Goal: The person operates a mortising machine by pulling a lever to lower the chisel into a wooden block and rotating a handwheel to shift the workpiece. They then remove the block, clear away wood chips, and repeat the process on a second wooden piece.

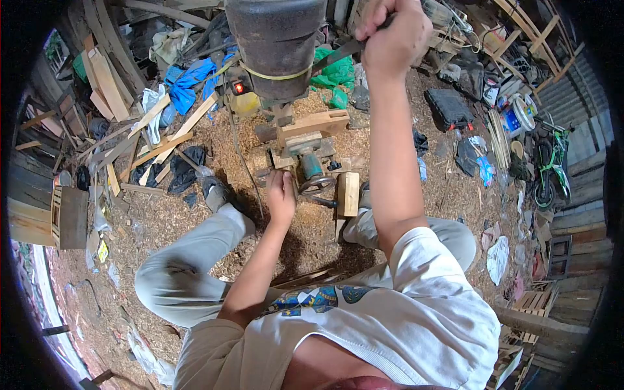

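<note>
My right hand is raised at the top, its fingers wrapped round the dark grip of a flat metal lever. That lever runs to the side of a big dark machine head with a yellow band around it. Lower down, my left hand is at the left side of a greenish vise, fingers together and bent over a part they hide. A wooden block lies across behind the vise, under the machine head. The vise has a round handwheel in front.
A pale upright wood block stands right of the handwheel. A red light glows on the machine's left. Shavings cover the ground. Loose boards lie left; a black case, white bucket and green bicycle are right.
</note>
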Demonstrator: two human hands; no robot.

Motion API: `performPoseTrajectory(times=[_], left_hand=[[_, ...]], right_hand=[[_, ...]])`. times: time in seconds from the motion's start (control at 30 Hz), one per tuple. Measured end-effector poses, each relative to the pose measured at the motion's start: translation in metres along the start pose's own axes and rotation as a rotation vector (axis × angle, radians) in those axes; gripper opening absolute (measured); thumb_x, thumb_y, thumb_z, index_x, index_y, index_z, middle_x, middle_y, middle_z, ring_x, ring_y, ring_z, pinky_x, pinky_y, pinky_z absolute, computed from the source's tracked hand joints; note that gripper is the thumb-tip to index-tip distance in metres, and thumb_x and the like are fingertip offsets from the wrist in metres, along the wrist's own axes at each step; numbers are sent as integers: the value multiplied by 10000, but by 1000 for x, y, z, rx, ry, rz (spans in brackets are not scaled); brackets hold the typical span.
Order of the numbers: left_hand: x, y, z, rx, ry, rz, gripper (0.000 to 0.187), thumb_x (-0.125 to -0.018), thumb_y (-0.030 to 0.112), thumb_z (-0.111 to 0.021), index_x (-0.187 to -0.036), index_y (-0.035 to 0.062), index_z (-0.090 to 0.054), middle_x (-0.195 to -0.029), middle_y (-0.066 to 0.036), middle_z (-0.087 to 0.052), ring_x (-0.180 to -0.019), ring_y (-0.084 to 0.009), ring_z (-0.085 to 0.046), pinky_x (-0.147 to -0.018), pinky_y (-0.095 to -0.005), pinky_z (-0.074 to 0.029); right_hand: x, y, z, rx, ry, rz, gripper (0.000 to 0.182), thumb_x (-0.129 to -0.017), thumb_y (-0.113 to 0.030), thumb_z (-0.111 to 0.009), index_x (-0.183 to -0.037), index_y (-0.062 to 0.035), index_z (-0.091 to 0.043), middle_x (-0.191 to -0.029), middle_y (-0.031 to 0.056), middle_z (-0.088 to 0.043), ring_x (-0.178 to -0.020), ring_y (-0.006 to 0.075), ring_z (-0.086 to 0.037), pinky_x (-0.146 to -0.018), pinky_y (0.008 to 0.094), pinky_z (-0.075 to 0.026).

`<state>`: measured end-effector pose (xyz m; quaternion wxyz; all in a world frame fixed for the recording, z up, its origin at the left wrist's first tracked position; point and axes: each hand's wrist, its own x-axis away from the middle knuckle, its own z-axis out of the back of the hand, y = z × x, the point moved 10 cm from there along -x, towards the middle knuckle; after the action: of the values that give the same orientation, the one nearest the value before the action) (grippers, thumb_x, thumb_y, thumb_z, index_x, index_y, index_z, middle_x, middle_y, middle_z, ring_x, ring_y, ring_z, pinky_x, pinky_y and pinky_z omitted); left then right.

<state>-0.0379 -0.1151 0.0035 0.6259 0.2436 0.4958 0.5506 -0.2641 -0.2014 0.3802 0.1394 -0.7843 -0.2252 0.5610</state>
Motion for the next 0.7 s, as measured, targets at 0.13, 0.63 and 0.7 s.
performPoseTrajectory(times=[0.13, 0.63, 0.7], left_hand=[[10, -24, -7, 117, -35, 65, 336, -1119, 181, -462, -957, -42, -655, -916, -211, -596, -901, -408, -587, -828, -480, -458], [7, -33, 51, 331, 124, 157, 386, -1169, 219, -395, -961, -17, -618, -963, -94, -608, -926, -207, -591, -894, -350, -483], [9, -38, 53, 350, 133, 166, 388, -1169, 221, -395, -960, -17, -618, -969, -94, -607, -921, -201, -589, -891, -348, -484]], right_hand=[[20, 4, 22, 133, 10, -41, 668, -1083, -665, -375, -995, -36, -583, -794, 103, -613, -688, 216, -596, -655, 368, -501], [414, 105, 89, 1210, -38, -661, 1119, -662, -433, -1005, -1493, -25, -378, -1454, 351, -426, -1303, 494, -504, -1083, 559, -455], [426, 112, 97, 1216, 19, -798, 1004, -733, -390, -976, -1440, 2, -381, -1384, 320, -513, -1229, 426, -565, -1032, 520, -478]])
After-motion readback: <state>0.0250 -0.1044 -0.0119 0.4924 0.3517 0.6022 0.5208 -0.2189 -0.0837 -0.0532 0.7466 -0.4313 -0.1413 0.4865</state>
